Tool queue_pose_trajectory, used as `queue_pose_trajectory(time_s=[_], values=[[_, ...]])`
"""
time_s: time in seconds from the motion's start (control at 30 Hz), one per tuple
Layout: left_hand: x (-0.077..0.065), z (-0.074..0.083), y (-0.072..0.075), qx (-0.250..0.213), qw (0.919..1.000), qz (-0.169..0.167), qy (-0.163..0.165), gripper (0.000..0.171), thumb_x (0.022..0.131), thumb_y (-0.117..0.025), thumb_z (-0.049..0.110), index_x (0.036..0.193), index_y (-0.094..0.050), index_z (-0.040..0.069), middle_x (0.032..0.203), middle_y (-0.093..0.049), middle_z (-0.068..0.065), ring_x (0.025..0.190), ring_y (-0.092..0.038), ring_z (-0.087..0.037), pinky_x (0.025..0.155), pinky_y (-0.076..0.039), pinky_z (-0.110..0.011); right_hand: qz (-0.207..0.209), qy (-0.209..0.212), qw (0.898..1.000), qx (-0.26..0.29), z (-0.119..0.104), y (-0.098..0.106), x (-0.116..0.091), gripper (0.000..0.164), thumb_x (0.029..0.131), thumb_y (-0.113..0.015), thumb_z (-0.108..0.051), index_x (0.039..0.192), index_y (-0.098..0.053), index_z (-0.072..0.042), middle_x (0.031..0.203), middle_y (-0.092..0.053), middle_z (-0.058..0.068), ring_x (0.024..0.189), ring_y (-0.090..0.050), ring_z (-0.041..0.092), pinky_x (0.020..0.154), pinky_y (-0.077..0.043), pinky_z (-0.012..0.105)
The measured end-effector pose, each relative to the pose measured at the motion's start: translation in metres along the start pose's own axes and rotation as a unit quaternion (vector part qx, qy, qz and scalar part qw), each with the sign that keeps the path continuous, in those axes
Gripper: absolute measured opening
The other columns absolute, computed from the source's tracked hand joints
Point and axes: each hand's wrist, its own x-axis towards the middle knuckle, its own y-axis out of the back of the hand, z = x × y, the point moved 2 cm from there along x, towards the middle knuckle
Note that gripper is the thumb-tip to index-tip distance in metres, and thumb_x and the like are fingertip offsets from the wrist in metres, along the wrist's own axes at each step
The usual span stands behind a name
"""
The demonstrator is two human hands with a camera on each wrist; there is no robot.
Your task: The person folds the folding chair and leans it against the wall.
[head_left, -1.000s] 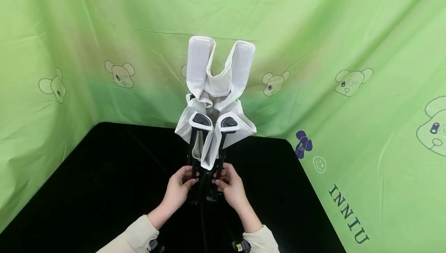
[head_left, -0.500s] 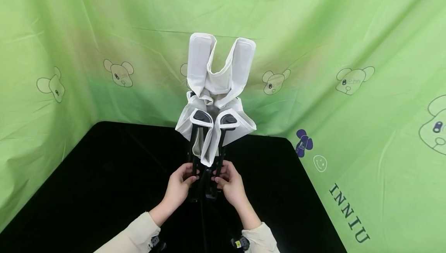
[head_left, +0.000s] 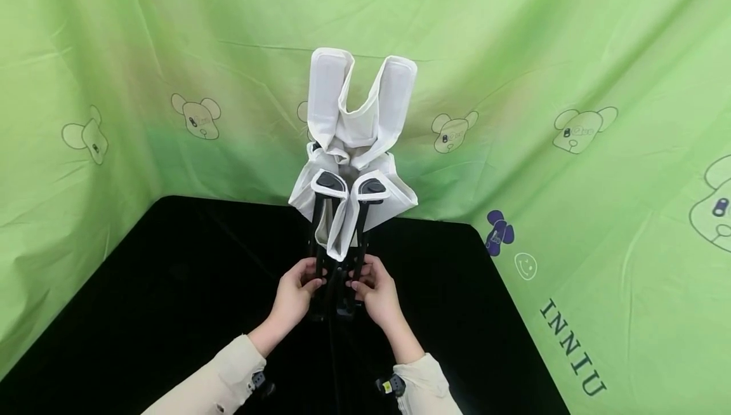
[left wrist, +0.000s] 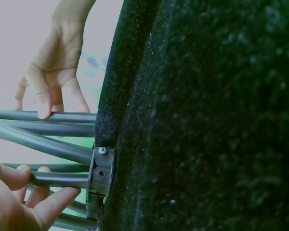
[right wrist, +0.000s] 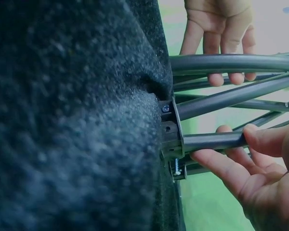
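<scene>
A folded camp chair stands upright on the black cloth, its white fabric seat (head_left: 358,124) bunched above black metal legs. My left hand (head_left: 292,294) pinches a leg tube (left wrist: 62,179) on the left side between thumb and fingers. On the opposite side, my right hand (head_left: 381,291) holds another tube (right wrist: 214,140) the same way. Both grips are low, just above the black foot brackets (left wrist: 102,171), which have screws in them. Black plastic corner caps (head_left: 372,186) show in the fabric pockets facing me. Parts of the lower legs are lost against the dark cloth.
The black cloth-covered table (head_left: 188,313) spreads around the chair, its far corners rounded. A green printed curtain (head_left: 514,72) hangs behind and along both sides. Dark wrist cameras (head_left: 391,386) sit at my sleeve cuffs.
The chair and both hands have shifted slightly up in the head view, a little more than the background has. Both hands keep their hold on the tubes.
</scene>
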Motion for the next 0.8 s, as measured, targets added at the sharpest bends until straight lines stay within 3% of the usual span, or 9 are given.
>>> queue_pose_trajectory(time_s=[0.27,0.63,0.8], values=[[0.007,0.0,-0.001,0.003,0.9999,0.009,0.006,0.033,0.091,-0.067,-0.012,0.117,-0.069,0.009,0.103,-0.074,-0.012,0.088,-0.071,-0.026,0.062,-0.054,-0.022,-0.009,0.01,1.0,-0.003,-0.03,0.0,-0.001,0.046,0.092,-0.061,0.016,0.134,-0.054,-0.003,0.113,-0.065,0.032,0.1,-0.071,0.046,0.077,-0.061,0.061],[0.021,-0.008,-0.001,0.018,0.9996,0.022,-0.01,0.033,0.09,-0.067,-0.013,0.12,-0.067,0.002,0.105,-0.075,-0.014,0.09,-0.074,-0.027,0.069,-0.057,-0.022,0.0,0.019,1.0,-0.002,-0.024,-0.003,0.011,0.046,0.093,-0.061,0.016,0.135,-0.054,-0.001,0.114,-0.064,0.034,0.101,-0.07,0.049,0.078,-0.059,0.066],[0.025,-0.009,-0.002,-0.001,0.9994,0.03,-0.018,0.034,0.089,-0.067,-0.014,0.121,-0.067,-0.001,0.106,-0.074,-0.019,0.094,-0.074,-0.035,0.076,-0.061,-0.031,0.0,0.012,1.0,-0.001,-0.012,-0.003,0.022,0.047,0.093,-0.062,0.015,0.135,-0.054,-0.002,0.115,-0.064,0.035,0.102,-0.069,0.05,0.079,-0.058,0.067]])
